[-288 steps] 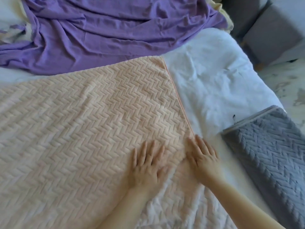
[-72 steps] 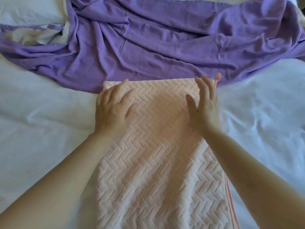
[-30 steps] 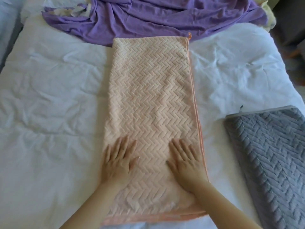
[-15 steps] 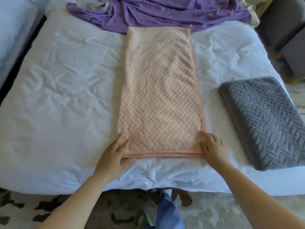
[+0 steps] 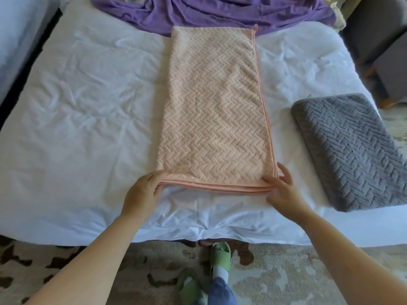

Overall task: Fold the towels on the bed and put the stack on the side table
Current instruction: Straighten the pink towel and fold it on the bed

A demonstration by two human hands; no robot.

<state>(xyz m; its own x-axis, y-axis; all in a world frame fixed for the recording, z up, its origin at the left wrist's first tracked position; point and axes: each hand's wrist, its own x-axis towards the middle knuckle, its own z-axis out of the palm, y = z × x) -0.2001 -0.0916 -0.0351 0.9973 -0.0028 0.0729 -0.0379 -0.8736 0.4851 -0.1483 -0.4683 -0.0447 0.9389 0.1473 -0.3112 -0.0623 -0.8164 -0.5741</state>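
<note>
Your left hand (image 5: 143, 190) has the near corner of the peach towel (image 5: 215, 111), fingers curled round the stacked, piped hems. Your right hand (image 5: 284, 188) is at the other near corner, looser: thumb laid on top, the other fingers spread and nearly straight just outside the edge, touching rather than clamping; I can't tell whether any has slipped under. Between your two hands runs the near hem, several layers thick. From your grip the towel stretches straight away as one long, narrow, flat rectangle of plush cloth with a raised herringbone weave, lying on the crumpled white sheet (image 5: 88, 106). Its far end touches the rumpled, smooth purple cloth (image 5: 220, 12). Out past your right hand, apart from it, sits the grey towel (image 5: 348, 150), same herringbone pile, folded into a thick oblong pad near the bed's edge.
</note>
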